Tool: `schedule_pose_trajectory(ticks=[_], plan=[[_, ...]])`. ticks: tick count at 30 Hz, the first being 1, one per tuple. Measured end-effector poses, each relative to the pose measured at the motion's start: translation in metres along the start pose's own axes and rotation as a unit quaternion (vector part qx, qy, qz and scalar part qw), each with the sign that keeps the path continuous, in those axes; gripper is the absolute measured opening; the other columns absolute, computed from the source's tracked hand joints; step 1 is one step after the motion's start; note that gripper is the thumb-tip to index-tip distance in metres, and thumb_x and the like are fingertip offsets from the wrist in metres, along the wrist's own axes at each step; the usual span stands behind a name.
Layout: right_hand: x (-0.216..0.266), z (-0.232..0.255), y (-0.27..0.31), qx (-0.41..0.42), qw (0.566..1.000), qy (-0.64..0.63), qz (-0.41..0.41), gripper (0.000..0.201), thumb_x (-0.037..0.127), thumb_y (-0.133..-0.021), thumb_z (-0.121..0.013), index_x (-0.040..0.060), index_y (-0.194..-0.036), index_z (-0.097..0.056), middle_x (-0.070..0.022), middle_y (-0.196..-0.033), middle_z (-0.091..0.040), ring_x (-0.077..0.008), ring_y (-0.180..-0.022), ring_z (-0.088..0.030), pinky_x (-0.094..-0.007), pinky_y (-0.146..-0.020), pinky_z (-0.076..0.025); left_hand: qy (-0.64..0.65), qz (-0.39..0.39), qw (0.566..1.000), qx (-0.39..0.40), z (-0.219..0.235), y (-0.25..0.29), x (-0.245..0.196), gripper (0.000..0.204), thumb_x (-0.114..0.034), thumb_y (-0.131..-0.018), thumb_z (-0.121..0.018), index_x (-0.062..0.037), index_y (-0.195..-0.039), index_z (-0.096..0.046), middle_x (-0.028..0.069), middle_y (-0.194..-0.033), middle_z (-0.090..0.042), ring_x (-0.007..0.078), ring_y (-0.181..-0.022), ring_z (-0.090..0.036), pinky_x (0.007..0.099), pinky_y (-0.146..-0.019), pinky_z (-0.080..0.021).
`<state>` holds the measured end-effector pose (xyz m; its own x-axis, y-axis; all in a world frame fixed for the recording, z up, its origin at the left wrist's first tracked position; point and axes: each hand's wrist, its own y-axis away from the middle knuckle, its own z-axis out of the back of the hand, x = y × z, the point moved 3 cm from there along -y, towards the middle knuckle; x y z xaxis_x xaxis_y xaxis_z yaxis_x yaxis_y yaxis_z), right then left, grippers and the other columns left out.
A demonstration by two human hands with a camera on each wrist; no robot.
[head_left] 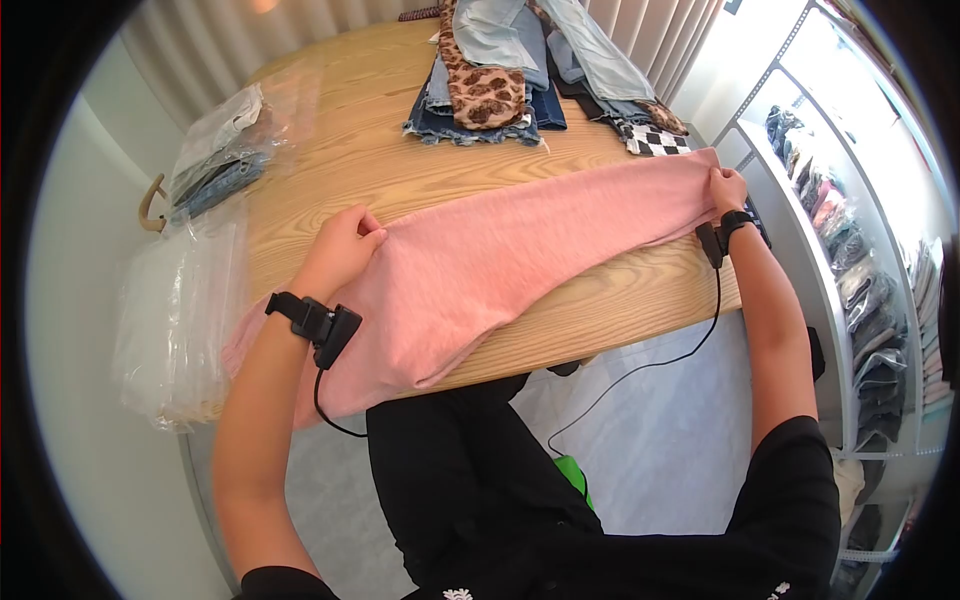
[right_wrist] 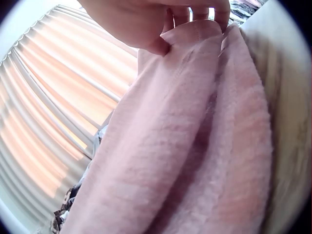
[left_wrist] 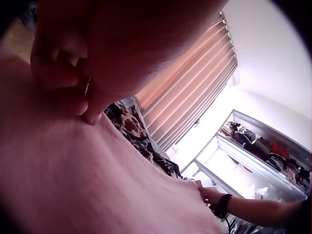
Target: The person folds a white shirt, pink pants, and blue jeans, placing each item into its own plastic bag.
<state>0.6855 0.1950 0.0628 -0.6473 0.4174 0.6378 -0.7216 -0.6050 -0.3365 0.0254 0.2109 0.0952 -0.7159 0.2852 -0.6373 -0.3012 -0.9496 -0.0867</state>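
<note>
The person is wearing a black top (head_left: 660, 565) with short sleeves (head_left: 785, 490), which are leaving the forearms (head_left: 252, 420) bare. Two white markings (head_left: 458, 594) are showing on the top; one is taking a leaf-like form. Black trousers (head_left: 470, 460) are covering the legs. A black left wrist strap (head_left: 283, 303) is carrying a boxy black left module (head_left: 338, 337), and a thin black left cable (head_left: 318, 395) is curving from it toward the trousers. A black right wrist strap (head_left: 738, 217) is carrying a black right module (head_left: 709, 245). A thin black right cable (head_left: 719, 295) is passing the near edge of the table (head_left: 640, 300), close to its right corner, and is running to a green piece (head_left: 572, 478) beside the trousers.
</note>
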Motion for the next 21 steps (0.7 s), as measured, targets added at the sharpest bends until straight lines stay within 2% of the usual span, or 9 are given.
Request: schedule_pose_trajectory(ticks=[6,7,9,10,13,14,15,17,21], plan=[[0.001,-0.006,0.003,0.060,0.989,0.134,0.024,0.041,0.034,-0.071,-0.067,0.0006,-0.095,-0.070,-0.0174,-0.094,-0.070,-0.0303,-0.091,-0.067,-0.0354,-0.084,-0.050,-0.009,0.013,1.000,-0.003,0.006,0.022,-0.008,0.027,-0.007,-0.082,-0.066,-0.0008,-0.106,-0.057,0.0146,-0.100,-0.063,0.0202,-0.091,-0.060,0.0325,-0.074,-0.051],[0.006,-0.001,0.009,0.031,0.983,0.172,0.056,0.048,0.033,-0.068,-0.069,-0.0011,-0.101,-0.068,-0.0189,-0.097,-0.069,-0.0317,-0.090,-0.067,-0.0365,-0.083,-0.051,-0.002,-0.005,1.000,0.011,0.016,0.039,-0.020,0.032,-0.008,-0.082,-0.066,-0.0010,-0.112,-0.055,0.0154,-0.109,-0.060,0.0219,-0.098,-0.059,0.0338,-0.080,-0.050],[0.010,0.006,0.009,0.189,0.966,0.175,0.003,0.053,0.042,-0.068,-0.067,0.0006,-0.101,-0.069,-0.0198,-0.103,-0.069,-0.0343,-0.098,-0.065,-0.0389,-0.086,-0.049,-0.013,-0.035,0.999,0.034,0.039,0.082,-0.042,0.039,-0.012,-0.084,-0.065,-0.0012,-0.119,-0.052,0.0163,-0.123,-0.055,0.0271,-0.109,-0.055,0.0369,-0.093,-0.045],[-0.002,0.001,0.006,0.188,0.970,0.157,-0.006,0.059,0.047,-0.068,-0.067,-0.0015,-0.102,-0.068,-0.0203,-0.101,-0.069,-0.0343,-0.096,-0.066,-0.0389,-0.086,-0.049,-0.032,-0.048,0.997,0.044,0.048,0.109,-0.050,0.041,-0.015,-0.085,-0.065,-0.0013,-0.122,-0.052,0.0166,-0.128,-0.053,0.0306,-0.114,-0.053,0.0387,-0.098,-0.042],[-0.063,-0.018,-0.035,0.224,0.970,0.091,-0.031,0.070,0.055,-0.070,-0.069,-0.0068,-0.103,-0.066,-0.0198,-0.095,-0.069,-0.0298,-0.090,-0.067,-0.0368,-0.080,-0.050,-0.192,0.036,0.981,-0.023,0.054,0.184,-0.052,0.042,-0.019,-0.088,-0.063,-0.0021,-0.124,-0.051,0.0188,-0.135,-0.046,0.0367,-0.125,-0.044,0.0421,-0.106,-0.034],[-0.039,-0.001,-0.016,0.252,0.964,0.080,-0.019,0.060,0.045,-0.079,-0.070,-0.0093,-0.104,-0.063,-0.0128,-0.086,-0.067,-0.0191,-0.071,-0.065,-0.0307,-0.054,-0.049,-0.193,0.044,0.980,-0.021,0.050,0.201,-0.048,0.042,-0.019,-0.088,-0.063,-0.0021,-0.124,-0.051,0.0188,-0.135,-0.046,0.0367,-0.125,-0.044,0.0421,-0.106,-0.034],[-0.045,0.001,-0.014,0.221,0.974,0.047,0.018,0.053,0.045,-0.080,-0.069,-0.0047,-0.097,-0.064,-0.0079,-0.077,-0.065,-0.0153,-0.060,-0.061,-0.0271,-0.050,-0.046,-0.222,0.065,0.971,-0.062,0.045,0.216,-0.040,0.042,-0.020,-0.089,-0.062,-0.0026,-0.125,-0.051,0.0184,-0.138,-0.044,0.0379,-0.128,-0.040,0.0435,-0.107,-0.031],[-0.018,0.022,0.012,0.312,0.947,0.057,-0.056,0.041,0.040,-0.083,-0.068,0.0002,-0.092,-0.063,-0.0028,-0.071,-0.061,-0.0117,-0.057,-0.057,-0.0267,-0.051,-0.044,-0.247,0.094,0.959,-0.102,0.034,0.232,-0.026,0.042,-0.021,-0.090,-0.061,-0.0031,-0.126,-0.051,0.0179,-0.140,-0.042,0.0391,-0.131,-0.036,0.0449,-0.109,-0.028],[-0.016,0.044,0.017,0.311,0.948,0.025,-0.059,0.028,0.031,-0.088,-0.065,0.0043,-0.091,-0.060,-0.0007,-0.073,-0.059,-0.0093,-0.060,-0.056,-0.0259,-0.052,-0.044,-0.243,0.105,0.956,-0.126,0.015,0.243,-0.007,0.040,-0.022,-0.093,-0.056,-0.0030,-0.128,-0.051,0.0168,-0.143,-0.041,0.0393,-0.134,-0.032,0.0468,-0.112,-0.021]])
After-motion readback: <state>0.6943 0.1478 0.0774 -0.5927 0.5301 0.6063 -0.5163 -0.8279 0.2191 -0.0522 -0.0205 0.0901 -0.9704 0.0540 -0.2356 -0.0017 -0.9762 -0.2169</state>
